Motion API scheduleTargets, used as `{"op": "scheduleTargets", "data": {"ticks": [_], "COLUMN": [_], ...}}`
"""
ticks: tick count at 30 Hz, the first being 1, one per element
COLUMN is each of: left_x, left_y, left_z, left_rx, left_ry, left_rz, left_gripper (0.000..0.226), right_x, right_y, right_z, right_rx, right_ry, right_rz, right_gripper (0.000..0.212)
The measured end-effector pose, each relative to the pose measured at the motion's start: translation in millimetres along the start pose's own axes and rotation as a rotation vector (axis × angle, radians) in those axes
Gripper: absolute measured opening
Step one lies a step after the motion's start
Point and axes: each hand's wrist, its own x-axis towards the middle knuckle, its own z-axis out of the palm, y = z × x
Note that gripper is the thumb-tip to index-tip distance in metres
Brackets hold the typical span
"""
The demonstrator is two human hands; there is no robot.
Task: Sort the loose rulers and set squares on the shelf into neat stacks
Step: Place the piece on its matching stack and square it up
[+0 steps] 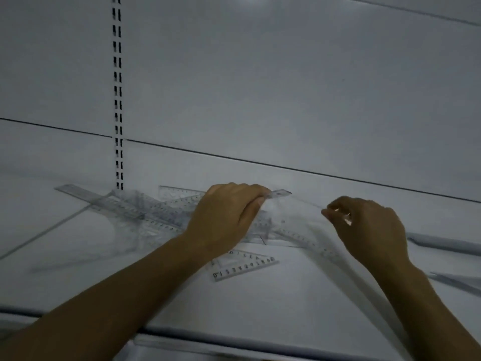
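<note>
Findings, largest item first. The back panel (260, 87) with its slotted upright (117, 100) filled the upper view. The white shelf (260, 303) carried the work. The unsorted pile (145, 214) of clear rulers and set squares lay crossed against the rear of the shelf, left of centre, with no neat stack in view.

The left hand (226, 220) was closed round a clear ruler (281, 193) whose end stuck out past the knuckles. We judged this a grip to draw it free of the pile.

The right hand (369, 225) hung just right of it, fingertips drawn together. We could not tell whether they pinched a clear piece or nothing.

One set square (244, 265) lay apart, nearer the front, partly covered by the left wrist.

Dim light, blur and transparent stock prevented a count. Items at the right edge were cut off.
</note>
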Motion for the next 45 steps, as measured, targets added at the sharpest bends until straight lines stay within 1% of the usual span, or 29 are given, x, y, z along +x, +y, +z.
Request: {"op": "scheduleTargets", "data": {"ticks": [2,3,6,7,9,13,16,19,22,26,29,32,37,39,41,43,45], "left_x": [1.5,1.8,1.7,1.5,1.6,1.8,0.9,1.3,7.0,29.8,58.1,84.2,120.1,129.3,131.7,127.1,121.0], "left_y": [1.9,2.5,3.9,3.4,1.9,1.1,6.0,16.4,23.4,48.6,91.3,137.7,199.8,215.9,224.8,226.4,223.7], "left_z": [0.0,-0.1,-1.4,-1.1,-0.1,-0.4,-5.8,-8.3,-5.1,19.2,51.5,101.5,188.4,212.2,228.6,240.0,244.1], "left_rx": [-0.013,-0.014,0.000,-0.001,-0.023,-0.042,-0.033,-0.011,0.056,0.188,0.218,0.178,0.202,0.218,0.227,0.197,0.156], "left_ry": [-0.004,-0.003,0.007,0.016,0.033,0.016,0.005,0.011,-0.021,-0.133,-0.125,-0.108,-0.077,-0.036,-0.012,0.010,0.006], "left_rz": [0.009,0.012,0.017,0.019,0.021,0.079,0.081,0.078,0.113,0.207,0.247,0.279,0.415,0.410,0.363,0.288,0.220], "left_gripper": [0.037,0.037,0.037,0.036,0.036,0.036,0.042,0.047,0.046,0.039,0.041,0.037,0.033,0.028,0.028,0.032,0.031], "right_x": [-0.4,-0.5,-3.4,-4.6,-6.8,-10.4,-9.7,-7.0,-0.7,6.8,7.8,8.9,12.0,12.6,12.0,10.3,7.1], "right_y": [-3.0,-5.8,-15.0,-17.8,-23.5,-27.8,-30.9,-33.6,-24.7,25.5,79.3,143.8,264.1,306.1,336.5,353.5,360.0], "right_z": [-2.7,-2.8,-2.4,-2.6,-2.6,3.0,7.2,3.1,-15.5,-48.4,-68.6,-80.4,-85.0,-76.7,-61.0,-41.4,-20.8], "right_rx": [0.123,0.200,0.333,0.343,0.364,0.421,0.454,0.428,0.398,0.314,0.247,0.150,0.103,0.066,0.015,0.009,0.018], "right_ry": [0.005,-0.019,-0.100,-0.120,-0.144,-0.112,-0.125,-0.127,-0.120,-0.103,-0.077,-0.048,0.007,0.027,0.027,0.030,0.024], "right_rz": [0.090,0.136,0.176,0.170,0.155,0.103,0.082,0.016,-0.063,-0.090,-0.095,-0.095,-0.035,-0.036,-0.073,-0.107,-0.149], "right_gripper": [0.029,0.029,0.017,0.014,0.016,0.016,0.013,0.014,0.018,0.018,0.017,0.018,0.014,0.012,0.010,0.008,0.008]}}
